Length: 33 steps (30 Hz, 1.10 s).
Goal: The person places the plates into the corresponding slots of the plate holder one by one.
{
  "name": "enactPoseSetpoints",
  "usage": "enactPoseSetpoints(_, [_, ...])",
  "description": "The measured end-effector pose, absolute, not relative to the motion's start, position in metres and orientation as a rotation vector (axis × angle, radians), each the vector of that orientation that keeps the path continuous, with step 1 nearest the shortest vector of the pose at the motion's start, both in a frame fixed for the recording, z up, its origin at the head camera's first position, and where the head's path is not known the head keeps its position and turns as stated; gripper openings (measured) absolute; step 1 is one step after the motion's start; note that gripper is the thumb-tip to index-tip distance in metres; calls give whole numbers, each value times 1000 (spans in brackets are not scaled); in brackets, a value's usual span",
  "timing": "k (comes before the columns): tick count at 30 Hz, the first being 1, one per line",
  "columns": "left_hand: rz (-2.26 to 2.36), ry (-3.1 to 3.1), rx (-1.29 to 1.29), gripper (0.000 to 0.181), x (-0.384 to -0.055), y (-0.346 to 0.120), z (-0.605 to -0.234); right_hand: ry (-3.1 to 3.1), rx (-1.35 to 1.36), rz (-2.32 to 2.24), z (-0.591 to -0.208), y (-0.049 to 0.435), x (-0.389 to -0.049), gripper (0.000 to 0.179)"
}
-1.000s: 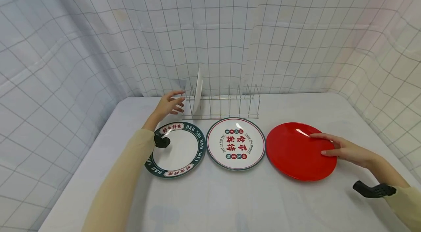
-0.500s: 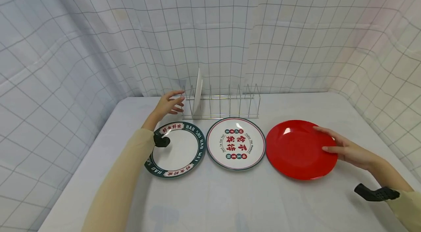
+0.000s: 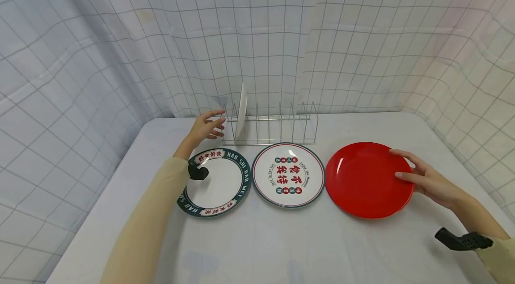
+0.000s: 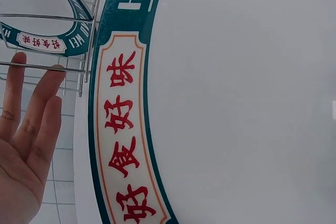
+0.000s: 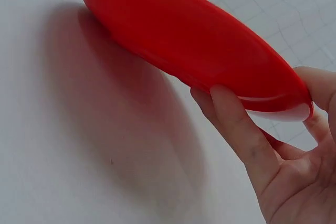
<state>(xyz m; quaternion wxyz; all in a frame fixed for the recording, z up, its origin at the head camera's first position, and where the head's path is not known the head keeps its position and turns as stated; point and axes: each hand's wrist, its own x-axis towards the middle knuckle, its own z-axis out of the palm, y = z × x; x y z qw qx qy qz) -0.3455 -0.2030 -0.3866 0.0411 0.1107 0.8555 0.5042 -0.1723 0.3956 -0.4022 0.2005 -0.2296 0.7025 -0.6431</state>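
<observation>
My right hand (image 3: 428, 182) grips the right edge of a red plate (image 3: 364, 181), thumb on top and fingers beneath. In the right wrist view the red plate (image 5: 178, 38) is tilted, its near side raised above the tabletop with a shadow below. At the back, my left hand (image 3: 204, 129) reaches to the left end of a wire dish rack (image 3: 277, 118). Its fingers are loosely bent, with fingertips at the rack's wires in the left wrist view. A plate (image 3: 242, 112) stands upright in the rack; the left wrist view shows its green rim.
A white plate with a dark green lettered rim (image 3: 217, 185) lies under my left wrist. Beside it is a white plate with red characters (image 3: 288, 175), next to the red one. A white gridded curtain (image 3: 273, 42) surrounds the white table (image 3: 249, 248).
My right hand has lifted and tilted the red plate, raising it gradually off the table. The left hand stays at the rack, and the other plates have not moved.
</observation>
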Motion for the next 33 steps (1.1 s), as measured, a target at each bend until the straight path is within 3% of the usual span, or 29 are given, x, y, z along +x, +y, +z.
enactPoseSetpoints(10, [1565,2567,292,49,-328,-194,-363,2173,-555,-1739,-382,388,-166,57])
enactPoseSetpoints(33, [1558,2592,260,52,-343,-203,-385,2228,-411,-2071,-342,331,-181,54])
